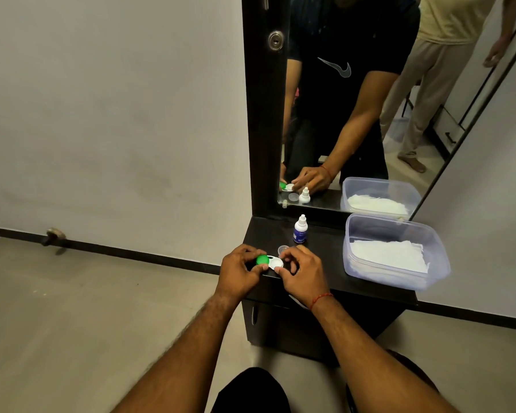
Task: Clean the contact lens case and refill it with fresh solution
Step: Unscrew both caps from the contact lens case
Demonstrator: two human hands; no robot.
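Label on the bottle [300, 231] too small to read — lens case [270, 261] ends under fingers [281, 271].

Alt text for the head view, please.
The left hand and right hand grip a lens case with a green cap at the front edge of a dark shelf under a mirror. Behind it stands a dropper bottle; right of it, a clear tub of tissues.

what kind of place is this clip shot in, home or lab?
Probably a home bedroom or dressing corner, not a lab: a dark dressing table, a tall mirror above it, and the contact lens case and solution bottle on top.
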